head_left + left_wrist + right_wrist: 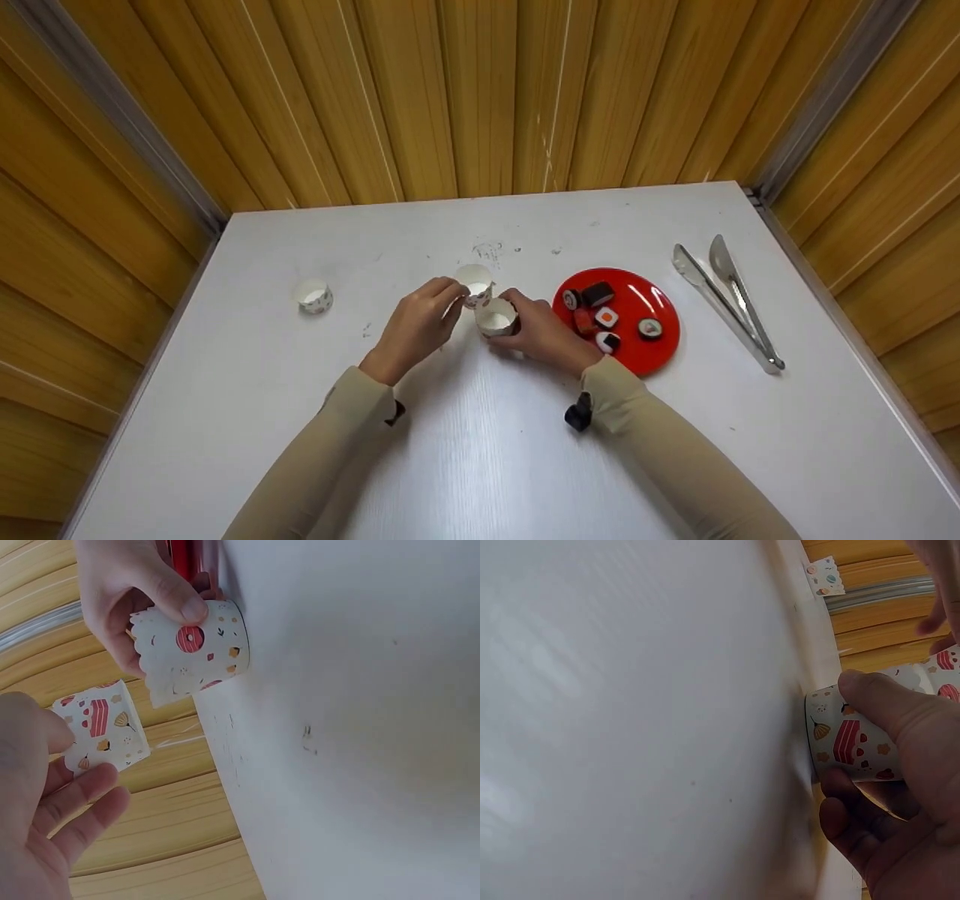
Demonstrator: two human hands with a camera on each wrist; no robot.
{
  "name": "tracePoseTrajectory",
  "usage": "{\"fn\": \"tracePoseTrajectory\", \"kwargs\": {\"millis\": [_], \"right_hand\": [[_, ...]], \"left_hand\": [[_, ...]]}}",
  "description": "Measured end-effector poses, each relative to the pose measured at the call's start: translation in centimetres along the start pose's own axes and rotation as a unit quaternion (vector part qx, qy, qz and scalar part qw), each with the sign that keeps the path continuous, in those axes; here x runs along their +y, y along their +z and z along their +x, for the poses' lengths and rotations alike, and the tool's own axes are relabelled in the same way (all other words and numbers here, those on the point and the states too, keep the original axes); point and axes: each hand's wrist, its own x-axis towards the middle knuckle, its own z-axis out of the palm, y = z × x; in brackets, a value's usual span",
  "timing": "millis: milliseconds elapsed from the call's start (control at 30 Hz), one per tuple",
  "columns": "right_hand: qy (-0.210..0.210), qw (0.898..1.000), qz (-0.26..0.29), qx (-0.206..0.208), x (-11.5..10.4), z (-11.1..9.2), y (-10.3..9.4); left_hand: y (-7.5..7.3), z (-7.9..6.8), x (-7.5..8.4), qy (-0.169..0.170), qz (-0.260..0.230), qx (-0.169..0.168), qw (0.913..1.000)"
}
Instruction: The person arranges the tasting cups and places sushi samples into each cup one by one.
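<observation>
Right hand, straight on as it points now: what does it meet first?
Past its own paper cup, probably the dessert-print paper cup in the left hand, though the height gap is hard to judge.

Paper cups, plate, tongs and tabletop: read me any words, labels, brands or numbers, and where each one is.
No readable words, brands or numbers.
Cake-slice paper baking cup in the left hand: pictures only visible.
Doughnut-print paper baking cup in the right hand: same.
Far-left paper cup: print too small to read.
Red plate, metal tongs: no lettering visible.
Tabletop: dark smudges, nothing legible.
</observation>
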Motion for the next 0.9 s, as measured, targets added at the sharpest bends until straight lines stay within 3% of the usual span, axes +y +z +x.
{"fn": "tracePoseTrajectory", "kwargs": {"millis": [400, 633, 900], "right_hand": [[-0.003, 1.0, -0.005, -0.007, 0.1, 0.0, 0.0], [0.001, 1.0, 0.004, -0.01, 0.1, 0.1, -0.1], [0.011, 1.0, 0.004, -0.01, -0.1, 0.0, 0.0]], "left_hand": [[-0.6, -1.2, -2.7, -0.039, 0.05, 0.008, 0.998], [-1.3, -1.9, -4.4, -0.086, 0.053, -0.003, 0.9948], [-1.9, -2.8, -6.4, -0.108, 0.063, -0.01, 0.9921]]}}
